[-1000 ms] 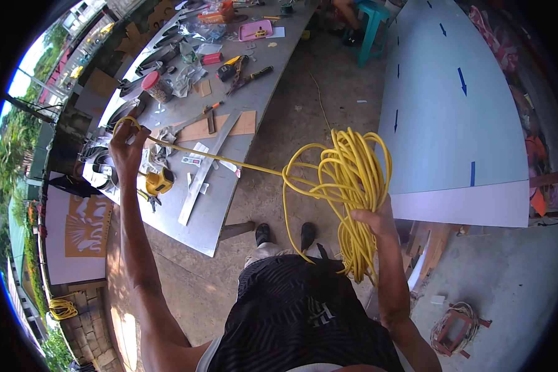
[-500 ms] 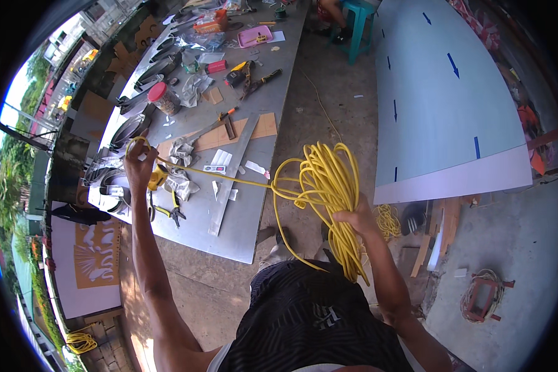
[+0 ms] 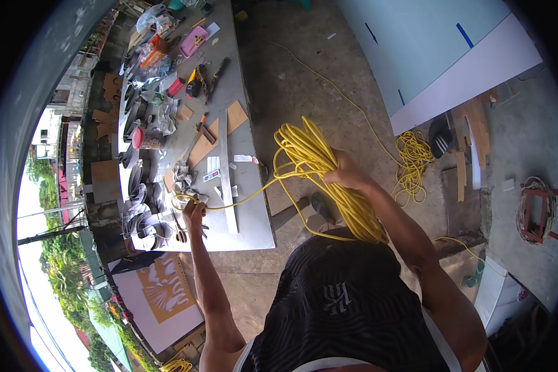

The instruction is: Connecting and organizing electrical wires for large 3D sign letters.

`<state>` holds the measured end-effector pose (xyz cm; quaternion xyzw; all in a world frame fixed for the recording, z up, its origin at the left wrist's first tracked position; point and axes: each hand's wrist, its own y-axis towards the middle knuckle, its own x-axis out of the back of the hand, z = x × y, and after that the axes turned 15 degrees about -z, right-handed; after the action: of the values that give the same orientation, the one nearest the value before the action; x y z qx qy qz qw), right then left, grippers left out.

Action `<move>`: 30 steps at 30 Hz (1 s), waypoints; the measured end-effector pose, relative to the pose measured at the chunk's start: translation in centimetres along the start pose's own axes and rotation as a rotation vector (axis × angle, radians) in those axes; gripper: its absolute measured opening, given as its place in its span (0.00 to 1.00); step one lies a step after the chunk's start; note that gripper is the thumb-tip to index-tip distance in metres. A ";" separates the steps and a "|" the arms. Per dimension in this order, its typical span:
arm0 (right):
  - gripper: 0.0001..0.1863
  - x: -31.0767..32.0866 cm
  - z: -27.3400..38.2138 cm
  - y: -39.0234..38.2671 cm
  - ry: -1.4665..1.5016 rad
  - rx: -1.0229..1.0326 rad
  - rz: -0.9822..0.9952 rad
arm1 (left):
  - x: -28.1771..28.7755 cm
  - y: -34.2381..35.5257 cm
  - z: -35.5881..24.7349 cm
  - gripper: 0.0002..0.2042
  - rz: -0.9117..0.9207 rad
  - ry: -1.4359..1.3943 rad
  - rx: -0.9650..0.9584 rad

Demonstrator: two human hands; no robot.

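Note:
My right hand (image 3: pixel 348 172) is wrapped around a thick bundle of looped yellow cord (image 3: pixel 307 152) in front of my torso. From the bundle, one strand runs left across the near part of the table to my left hand (image 3: pixel 194 216). Its fingers are pinched on that strand, and a small loop of cord sticks out past them. Another strand hangs in a curve below the bundle toward my shirt. Under the strand lie a long metal straightedge (image 3: pixel 227 186) and a strip of brown board (image 3: pixel 234 118).
The metal table (image 3: pixel 254 232) holds a red-lidded jar (image 3: pixel 147 139), a hammer (image 3: pixel 206 130), a pink tray (image 3: pixel 194 41) and curved dark pieces. More yellow cord (image 3: pixel 413 155) lies tangled on the floor beside a slipper (image 3: pixel 439 137). A pale blue panel (image 3: pixel 415 43) stands to the right.
The view has swung toward the right. My left hand has come nearer to the bundle, shortening the strand between my hands. My right hand still grips the bundle.

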<state>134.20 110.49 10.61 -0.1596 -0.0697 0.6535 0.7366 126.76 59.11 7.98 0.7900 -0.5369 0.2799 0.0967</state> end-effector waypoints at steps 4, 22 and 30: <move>0.28 3.0 -1.5 -0.1 -0.079 -0.065 0.014 | -3.7 -1.8 0.5 0.19 -0.018 0.094 0.060; 0.28 5.7 -3.0 3.3 -0.034 -0.048 0.062 | -21.2 -21.1 -11.5 0.27 0.404 -0.228 0.153; 0.29 4.1 -1.1 4.8 -0.247 0.088 0.072 | -24.9 -23.1 -14.8 0.32 0.471 -0.360 0.190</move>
<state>130.62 114.80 7.56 -0.0477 -0.1251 0.6966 0.7048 136.00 94.91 10.01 0.6862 -0.6852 0.1988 -0.1418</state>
